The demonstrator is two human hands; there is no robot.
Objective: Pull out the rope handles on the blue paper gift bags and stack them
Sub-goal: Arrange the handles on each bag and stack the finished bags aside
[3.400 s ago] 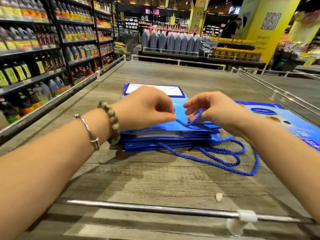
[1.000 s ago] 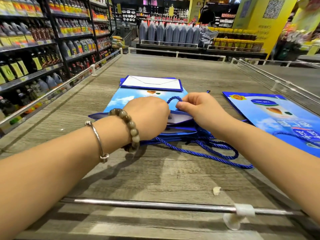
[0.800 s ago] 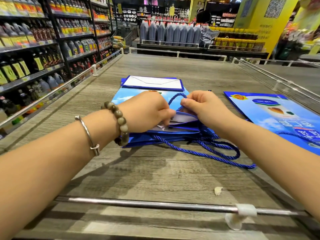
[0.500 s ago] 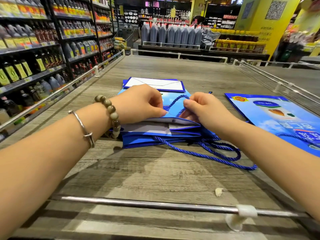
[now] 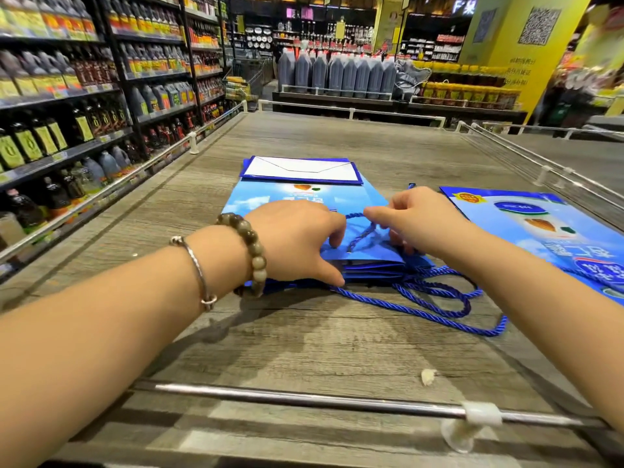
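A stack of flat blue paper gift bags (image 5: pixel 304 197) lies in the middle of the wooden display table (image 5: pixel 304 339). My left hand (image 5: pixel 297 241) presses down on the near edge of the top bag, fingers curled over it. My right hand (image 5: pixel 408 221) pinches a blue rope handle (image 5: pixel 363 231) that rises from the top bag's opening. Several blue rope loops (image 5: pixel 439 302) from the lower bags trail onto the table in front of the stack. A second blue bag (image 5: pixel 540 228) lies flat to the right.
A metal rail (image 5: pixel 320 400) runs along the table's near edge, with more rails on the left and right sides. A small white scrap (image 5: pixel 428 376) lies near the front rail. Shelves of bottles (image 5: pixel 67 106) line the aisle on the left.
The top bag's mouth, held open half a second ago, is now pressed flat under my left hand. My right hand has drawn the rope handle up out of the bag.
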